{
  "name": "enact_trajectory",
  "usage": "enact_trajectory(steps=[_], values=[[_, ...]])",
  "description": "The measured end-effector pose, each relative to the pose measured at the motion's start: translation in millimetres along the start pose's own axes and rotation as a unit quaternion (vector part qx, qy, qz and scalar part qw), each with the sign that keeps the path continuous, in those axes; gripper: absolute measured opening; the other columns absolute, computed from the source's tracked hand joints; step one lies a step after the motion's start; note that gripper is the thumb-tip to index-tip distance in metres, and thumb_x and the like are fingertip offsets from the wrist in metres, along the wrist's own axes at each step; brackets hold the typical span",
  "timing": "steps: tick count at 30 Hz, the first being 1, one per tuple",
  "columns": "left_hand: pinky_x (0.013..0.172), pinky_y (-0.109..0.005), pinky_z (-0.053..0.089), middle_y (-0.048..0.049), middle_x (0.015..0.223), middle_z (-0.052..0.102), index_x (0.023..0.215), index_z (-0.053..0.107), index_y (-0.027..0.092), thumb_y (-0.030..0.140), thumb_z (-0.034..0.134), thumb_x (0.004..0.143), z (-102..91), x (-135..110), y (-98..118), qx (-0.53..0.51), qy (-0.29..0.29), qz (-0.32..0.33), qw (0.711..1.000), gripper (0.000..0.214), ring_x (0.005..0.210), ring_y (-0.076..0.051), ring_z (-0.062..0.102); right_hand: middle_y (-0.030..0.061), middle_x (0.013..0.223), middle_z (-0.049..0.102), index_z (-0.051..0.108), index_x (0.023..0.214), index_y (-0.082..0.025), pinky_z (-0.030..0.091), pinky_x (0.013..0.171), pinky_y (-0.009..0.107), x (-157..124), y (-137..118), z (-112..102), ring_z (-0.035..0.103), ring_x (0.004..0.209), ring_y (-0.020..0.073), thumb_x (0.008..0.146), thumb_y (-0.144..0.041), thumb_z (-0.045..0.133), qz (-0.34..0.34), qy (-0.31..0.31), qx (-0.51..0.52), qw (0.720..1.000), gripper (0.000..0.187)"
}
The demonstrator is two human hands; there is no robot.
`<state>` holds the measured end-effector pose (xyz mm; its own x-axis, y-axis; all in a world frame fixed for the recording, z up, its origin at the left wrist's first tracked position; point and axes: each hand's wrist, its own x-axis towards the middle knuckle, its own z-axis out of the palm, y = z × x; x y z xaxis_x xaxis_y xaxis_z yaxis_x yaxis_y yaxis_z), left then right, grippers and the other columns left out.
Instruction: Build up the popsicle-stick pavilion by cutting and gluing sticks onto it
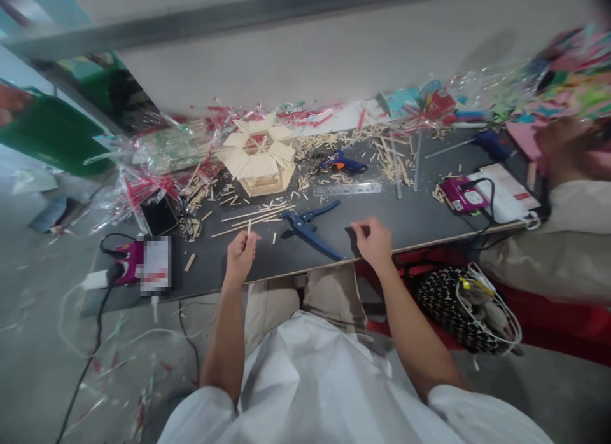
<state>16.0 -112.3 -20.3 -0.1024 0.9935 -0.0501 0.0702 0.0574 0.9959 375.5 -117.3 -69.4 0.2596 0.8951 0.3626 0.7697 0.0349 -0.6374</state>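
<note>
My left hand (241, 254) pinches a short stick (249, 228) upright; the fingers of my right hand (376, 242) curl and press together, with nothing visible between them. The blue cutter (305, 230) lies on the table (424, 221) between them — head toward my left, handles splayed toward my right, which is nearer their ends. Past my left hand, long sticks (258, 212) run crosswise; farther off, the ruler (347, 189), glue gun (351, 163) and stick model (262, 165).

The bench (405, 218) is dark grey, the stick model (260, 166) pale cream, the cutter (308, 229) blue, the drawstring bag (442, 304) black with white flecks.
</note>
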Motion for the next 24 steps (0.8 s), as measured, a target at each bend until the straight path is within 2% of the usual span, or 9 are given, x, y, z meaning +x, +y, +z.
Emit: enact_trajectory(steps=[12,19,21,24], values=[[0.047,-0.017,0.023,0.0089,0.057,0.032,0.083,0.069,0.018,0.069,0.074,0.090,-0.9,-9.9,2.2,-0.028,0.000,-0.005,1.000,0.052,0.048,-0.006,0.025,0.0139,0.098,0.079,0.070,0.098,-0.023,0.057,0.089,0.041,-0.1,-6.3,0.9,0.074,0.088,0.0274,0.101,-0.041,0.051,-0.017,0.028,-0.003,0.999,0.026],[0.046,-0.016,0.019,0.0102,0.057,0.029,0.082,0.067,0.018,0.045,0.077,0.087,-1.5,-7.7,3.2,-0.075,0.004,-0.057,0.996,0.030,0.046,-0.005,0.021,0.0095,0.088,0.073,0.065,0.089,-0.026,0.056,0.081,0.041,-4.5,-12.2,-1.9,0.068,0.078,0.0270,0.089,-0.027,0.055,-0.023,0.031,-0.030,0.999,0.010],[0.046,-0.017,0.020,0.0097,0.057,0.031,0.085,0.068,0.018,0.048,0.079,0.087,-1.2,-8.3,5.8,-0.090,0.001,-0.061,0.994,0.032,0.046,-0.005,0.022,0.0094,0.088,0.073,0.062,0.088,-0.027,0.057,0.079,0.042,-3.9,-13.0,-3.4,0.068,0.078,0.0273,0.087,-0.025,0.055,-0.028,0.034,-0.034,0.998,0.007],[0.045,-0.018,0.020,0.0094,0.059,0.035,0.101,0.073,0.020,0.059,0.086,0.083,7.9,-7.8,18.1,-0.155,-0.003,-0.041,0.987,0.046,0.046,-0.005,0.023,0.0116,0.094,0.075,0.057,0.084,-0.028,0.059,0.080,0.044,-2.8,-12.9,-4.8,0.072,0.087,0.0289,0.087,-0.026,0.055,-0.036,0.048,-0.029,0.998,0.004]])
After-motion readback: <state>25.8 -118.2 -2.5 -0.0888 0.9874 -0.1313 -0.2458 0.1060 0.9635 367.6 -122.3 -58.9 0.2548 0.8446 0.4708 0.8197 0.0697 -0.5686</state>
